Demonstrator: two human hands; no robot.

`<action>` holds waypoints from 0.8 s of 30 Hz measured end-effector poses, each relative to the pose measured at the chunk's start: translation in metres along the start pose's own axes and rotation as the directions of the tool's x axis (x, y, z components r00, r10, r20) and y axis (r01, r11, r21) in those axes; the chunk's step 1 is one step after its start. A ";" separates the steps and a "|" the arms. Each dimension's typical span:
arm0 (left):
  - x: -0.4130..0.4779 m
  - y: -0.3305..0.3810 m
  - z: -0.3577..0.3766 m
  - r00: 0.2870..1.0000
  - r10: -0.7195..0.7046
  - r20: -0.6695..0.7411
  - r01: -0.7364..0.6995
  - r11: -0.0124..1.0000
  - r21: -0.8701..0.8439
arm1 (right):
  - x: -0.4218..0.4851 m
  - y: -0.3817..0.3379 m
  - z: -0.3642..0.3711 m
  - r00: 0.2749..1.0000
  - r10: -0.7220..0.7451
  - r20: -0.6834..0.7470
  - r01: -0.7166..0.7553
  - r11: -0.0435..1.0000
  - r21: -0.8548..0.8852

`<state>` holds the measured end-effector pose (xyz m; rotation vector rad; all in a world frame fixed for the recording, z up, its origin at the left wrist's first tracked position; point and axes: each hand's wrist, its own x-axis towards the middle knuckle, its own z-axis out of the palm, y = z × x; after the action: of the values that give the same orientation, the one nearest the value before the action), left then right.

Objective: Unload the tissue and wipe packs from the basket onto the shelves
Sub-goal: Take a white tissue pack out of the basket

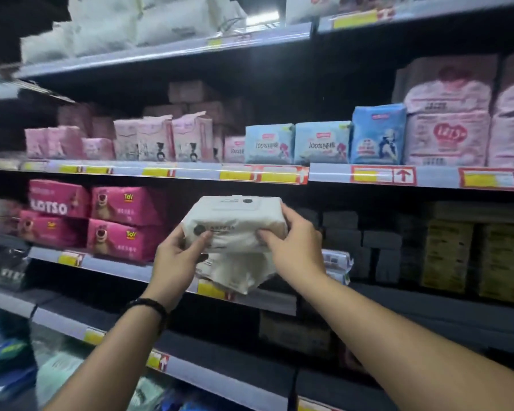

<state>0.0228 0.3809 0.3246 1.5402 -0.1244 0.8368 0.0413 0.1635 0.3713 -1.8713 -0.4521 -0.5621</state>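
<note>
Left grip [175,256] and right grip [294,247] are pinching a pack [235,223] over a second pack [241,274] at the shelf [116,266]; basket unseen, remainder unclear.

L hand [177,259], R hand [297,247] round wipe pk [235,221]

On my screen both forearms show bare right down to the frame's lower edge. Round the wrist of the left hand [175,258] sits a black bracelet of small round beads [149,307], close-strung. The right hand [298,247] is bare.
</note>
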 end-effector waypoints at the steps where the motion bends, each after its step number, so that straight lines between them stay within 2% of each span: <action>1: 0.012 -0.008 -0.002 1.000 -0.005 -0.012 0.005 0.999 0.046 | 0.013 0.003 0.010 1.000 0.019 0.021 -0.018 0.999 -0.029; 6: 0.044 -0.044 0.006 0.999 -0.036 -0.032 0.042 0.978 0.206 | 0.048 0.025 0.044 0.985 0.140 0.100 -0.113 0.965 -0.237; 11: 0.068 -0.067 0.010 0.992 -0.117 -0.055 0.128 0.941 0.314 | 0.061 0.035 0.051 0.989 0.121 0.080 -0.091 0.947 -0.309; 14: 0.066 -0.061 0.011 0.986 -0.150 -0.071 0.165 0.929 0.331 | 0.062 0.034 0.046 0.983 0.122 0.134 -0.068 0.934 -0.350; 18: 0.054 -0.044 0.011 0.972 -0.160 -0.172 0.219 0.877 0.427 | 0.046 0.032 0.018 0.975 0.109 0.196 -0.036 0.940 -0.340; 21: 0.026 -0.028 0.020 0.961 -0.087 -0.263 0.218 0.825 0.521 | 0.015 0.035 -0.019 0.967 0.059 0.247 0.039 0.926 -0.376; 23: -0.006 -0.017 0.033 0.966 0.051 -0.252 0.106 0.814 0.571 | -0.011 0.042 -0.044 0.947 0.040 0.319 0.102 0.903 -0.418; 24: -0.026 -0.010 0.042 0.973 0.112 -0.200 0.022 0.824 0.567 | -0.025 0.047 -0.057 0.935 0.041 0.353 0.125 0.892 -0.435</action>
<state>0.0271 0.3347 0.3050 1.9860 0.2854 1.1500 0.0371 0.0924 0.3387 -2.4371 -0.6412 -0.3747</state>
